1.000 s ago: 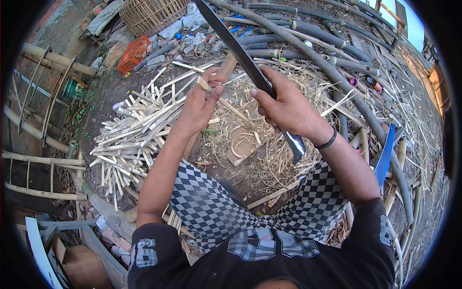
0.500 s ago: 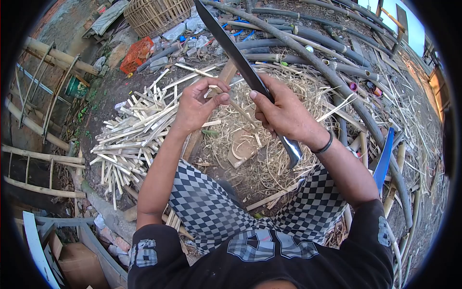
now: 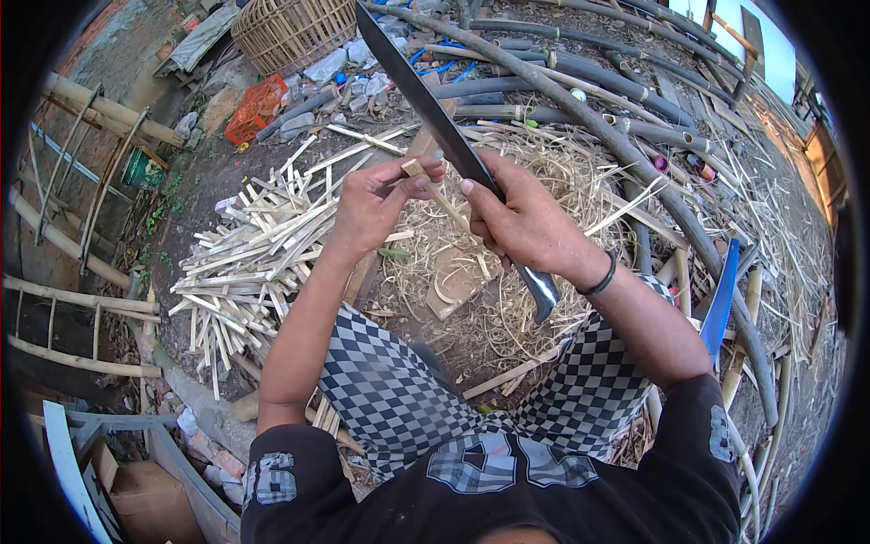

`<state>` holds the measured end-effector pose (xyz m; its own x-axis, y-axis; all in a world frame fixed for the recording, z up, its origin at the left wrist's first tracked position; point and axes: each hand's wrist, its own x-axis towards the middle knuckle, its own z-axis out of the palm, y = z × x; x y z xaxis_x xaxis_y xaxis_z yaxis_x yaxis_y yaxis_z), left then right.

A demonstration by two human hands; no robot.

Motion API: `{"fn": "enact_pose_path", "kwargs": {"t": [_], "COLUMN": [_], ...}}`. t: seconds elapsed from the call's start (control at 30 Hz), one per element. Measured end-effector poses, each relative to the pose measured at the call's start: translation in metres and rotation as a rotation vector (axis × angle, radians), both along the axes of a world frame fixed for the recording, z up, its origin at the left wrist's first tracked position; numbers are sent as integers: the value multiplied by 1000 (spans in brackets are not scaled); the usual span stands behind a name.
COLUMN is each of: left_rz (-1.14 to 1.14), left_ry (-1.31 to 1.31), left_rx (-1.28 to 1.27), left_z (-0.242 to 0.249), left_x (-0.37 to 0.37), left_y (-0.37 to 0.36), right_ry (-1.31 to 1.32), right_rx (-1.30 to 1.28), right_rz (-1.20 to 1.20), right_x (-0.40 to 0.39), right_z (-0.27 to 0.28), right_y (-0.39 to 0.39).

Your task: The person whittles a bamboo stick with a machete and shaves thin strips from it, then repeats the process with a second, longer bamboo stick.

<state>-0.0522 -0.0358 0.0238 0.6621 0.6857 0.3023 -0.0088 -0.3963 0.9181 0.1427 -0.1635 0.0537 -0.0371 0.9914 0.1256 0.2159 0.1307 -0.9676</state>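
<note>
My left hand (image 3: 373, 204) pinches one end of a thin bamboo strip (image 3: 446, 205) between thumb and fingers. The strip slants down to the right toward my other hand. My right hand (image 3: 517, 213) is wrapped round the handle of a long machete (image 3: 426, 100), its dark blade pointing up and to the left and the shiny butt (image 3: 541, 296) sticking out below the fist. Whether the right fingers also touch the strip is hidden. Below the hands a wooden block (image 3: 453, 295) lies among curly shavings (image 3: 526, 317).
A heap of split bamboo strips (image 3: 258, 245) lies at left. Long bamboo poles (image 3: 625, 150) cross the ground at right, near a blue saw blade (image 3: 720, 304). Farther back are an orange crate (image 3: 256, 109) and a woven basket (image 3: 294, 34). A bamboo ladder-like frame (image 3: 82, 304) stands at far left.
My right hand and the machete have shifted slightly left. The left hand has turned a little, and its fingers now close more tightly over the strip's end.
</note>
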Motion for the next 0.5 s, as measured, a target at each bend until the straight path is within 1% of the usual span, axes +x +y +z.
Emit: {"fn": "enact_pose_path", "kwargs": {"t": [0.03, 0.1, 0.23, 0.3, 0.33, 0.4, 0.43, 0.5], "left_rz": [0, 79, 102, 129, 129, 98, 96, 132], "left_ry": [0, 25, 16, 82, 81, -73, -74, -21], "left_rx": [2, 17, -12, 7, 6, -42, -42, 61], "left_z": [0, 1, 4, 4, 4, 1, 1, -1], "left_x": [0, 1, 3, 5, 7, 11, 11, 11], "left_y": [0, -2, -7, -8, -9, -11, -11, -10], "right_ry": [0, 9, 44, -71, -72, -26, -27, -84], "right_rx": [2, -51, -40, 194, 194, 128, 127, 156], "right_rz": [0, -14, -6, -64, -65, -51, -52, -64], "right_x": [0, 1, -2, -5, -6, -10, -11, -12], "right_z": [2, 7, 5, -1, 1, 8, 8, 6], "right_y": [-1, -3, -3, 0, -2, -8, -8, -8]}}
